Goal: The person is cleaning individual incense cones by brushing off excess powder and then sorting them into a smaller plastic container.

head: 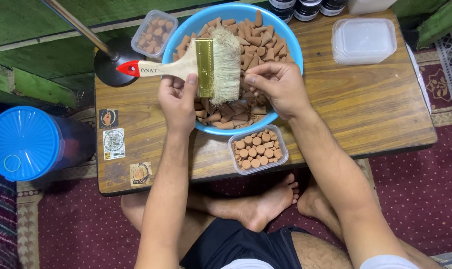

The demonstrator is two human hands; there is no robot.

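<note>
Over the blue bowl, both your hands are busy.
Your left hand grips a wide brush; your right hand pinches a brown cone just beside the bristles.

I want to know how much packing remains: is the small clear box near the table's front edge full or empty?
Nearly full. The small clear box holds brown cones standing upright, packed tightly, round bases up. It has no lid on.

My basin sits mid-table, cones in it. Nearer me than the basin: one tub. Left of the basin: another tub. Right: stacked boxes. Behind: jars.
</note>
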